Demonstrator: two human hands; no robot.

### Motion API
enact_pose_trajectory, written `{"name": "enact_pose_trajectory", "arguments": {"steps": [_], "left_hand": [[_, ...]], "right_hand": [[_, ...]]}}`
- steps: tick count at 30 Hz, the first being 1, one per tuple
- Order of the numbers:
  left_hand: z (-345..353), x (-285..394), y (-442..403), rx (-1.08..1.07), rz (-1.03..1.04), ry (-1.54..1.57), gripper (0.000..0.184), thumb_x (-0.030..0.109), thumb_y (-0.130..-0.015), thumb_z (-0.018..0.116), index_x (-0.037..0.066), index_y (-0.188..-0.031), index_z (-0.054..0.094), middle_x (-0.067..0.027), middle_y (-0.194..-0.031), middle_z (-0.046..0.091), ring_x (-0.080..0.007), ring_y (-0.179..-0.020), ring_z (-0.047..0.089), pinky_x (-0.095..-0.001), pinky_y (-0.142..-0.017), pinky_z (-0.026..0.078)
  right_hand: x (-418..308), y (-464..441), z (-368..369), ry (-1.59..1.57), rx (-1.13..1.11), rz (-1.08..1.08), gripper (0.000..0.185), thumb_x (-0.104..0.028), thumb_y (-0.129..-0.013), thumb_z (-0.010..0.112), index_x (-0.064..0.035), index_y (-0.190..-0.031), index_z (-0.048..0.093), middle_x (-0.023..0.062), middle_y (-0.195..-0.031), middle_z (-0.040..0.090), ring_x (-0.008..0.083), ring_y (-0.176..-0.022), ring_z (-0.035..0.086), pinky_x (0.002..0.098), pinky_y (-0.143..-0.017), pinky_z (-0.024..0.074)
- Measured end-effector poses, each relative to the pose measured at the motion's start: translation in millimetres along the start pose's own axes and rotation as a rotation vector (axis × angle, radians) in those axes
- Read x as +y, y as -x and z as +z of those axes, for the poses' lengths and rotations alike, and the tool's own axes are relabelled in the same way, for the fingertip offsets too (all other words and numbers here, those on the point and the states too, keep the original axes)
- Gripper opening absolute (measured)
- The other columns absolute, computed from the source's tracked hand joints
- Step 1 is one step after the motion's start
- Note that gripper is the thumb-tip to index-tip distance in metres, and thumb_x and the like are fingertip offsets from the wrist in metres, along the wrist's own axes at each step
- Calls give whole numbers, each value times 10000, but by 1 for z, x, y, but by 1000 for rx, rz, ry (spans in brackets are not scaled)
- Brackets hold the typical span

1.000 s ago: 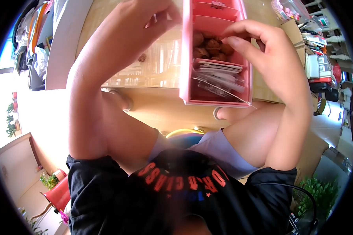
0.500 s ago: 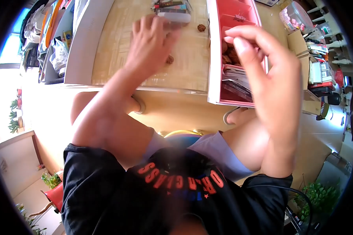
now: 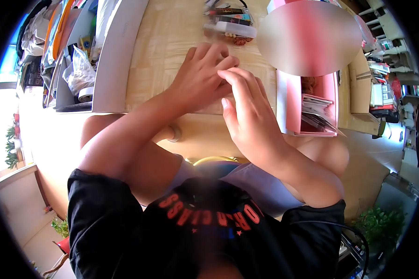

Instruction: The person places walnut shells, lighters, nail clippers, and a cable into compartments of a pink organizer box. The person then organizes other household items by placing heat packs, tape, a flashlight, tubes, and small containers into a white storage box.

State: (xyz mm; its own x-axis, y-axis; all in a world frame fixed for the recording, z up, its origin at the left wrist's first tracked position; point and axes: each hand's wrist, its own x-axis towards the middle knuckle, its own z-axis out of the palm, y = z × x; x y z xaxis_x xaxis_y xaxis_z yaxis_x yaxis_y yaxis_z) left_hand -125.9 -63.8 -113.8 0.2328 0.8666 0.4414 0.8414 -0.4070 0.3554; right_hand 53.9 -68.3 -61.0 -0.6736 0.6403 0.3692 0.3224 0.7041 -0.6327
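Above the wooden table (image 3: 163, 42), my two hands meet. My left hand (image 3: 202, 76) is palm down with bent fingers, and its underside is hidden, so I cannot make out what it holds. My right hand (image 3: 251, 107) reaches in from the right, its fingertips against the left fingers and its thumb apart. No object shows in it. Just beyond the hands lie a white oblong case (image 3: 237, 29) and a small reddish-brown beaded item (image 3: 240, 41).
A pink compartment box (image 3: 295, 104) at the right holds brown lumps and flat packets; a blurred oval covers its far part. Several tubes (image 3: 228, 11) lie at the back. A white organizer (image 3: 111, 60) with bags stands left; a cardboard box (image 3: 363, 88) is far right.
My right hand has moved left from above the pink box to meet my left hand. My left hand has drawn back from the white case. The view has shifted, and the brown nuts are out of sight.
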Motion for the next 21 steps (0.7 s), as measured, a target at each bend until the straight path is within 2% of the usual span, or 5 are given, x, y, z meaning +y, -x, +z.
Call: {"name": "enact_pose_trajectory", "arguments": {"steps": [5,11,15,19,21], "left_hand": [[6,-21,2,31,105,-54,252,149,-772,760,115,-980,624,-25,-944,580,-255,-924,616,-394,-711,531],[-4,-15,0,12,105,-169,162,118,-860,718,126,-978,607,-55,-900,577,-278,-695,661,-415,-571,547],[-1,-27,-12,162,-88,59,112,138,-947,700,67,-992,626,-92,-812,668,-331,-673,679,-427,-622,563],[-19,-12,-30,47,-618,448,262,298,-1027,656,41,-985,672,-63,-678,623,-172,-577,594,-325,-523,473],[-34,8,-35,-70,-862,990,342,373,-1069,592,45,-982,633,-26,-683,586,-90,-518,462,-253,-473,375]], "right_hand": [[3,-1,11,-96,46,24,481,95,-860,579,20,-1328,495,229,-1262,529,429,-1159,538,493,-1008,463],[5,2,0,-763,115,492,208,29,-968,557,-30,-1158,618,19,-1025,588,79,-933,546,238,-839,456],[20,4,-1,-853,205,588,216,0,-961,580,-39,-1172,606,11,-1035,575,88,-911,547,248,-834,466],[24,5,1,-1033,198,652,259,-79,-1014,558,-17,-1265,558,61,-1130,576,140,-941,584,288,-816,492],[14,2,-7,-1211,159,720,324,-113,-1052,520,-7,-1358,513,96,-1206,578,189,-986,604,317,-809,482]]}}
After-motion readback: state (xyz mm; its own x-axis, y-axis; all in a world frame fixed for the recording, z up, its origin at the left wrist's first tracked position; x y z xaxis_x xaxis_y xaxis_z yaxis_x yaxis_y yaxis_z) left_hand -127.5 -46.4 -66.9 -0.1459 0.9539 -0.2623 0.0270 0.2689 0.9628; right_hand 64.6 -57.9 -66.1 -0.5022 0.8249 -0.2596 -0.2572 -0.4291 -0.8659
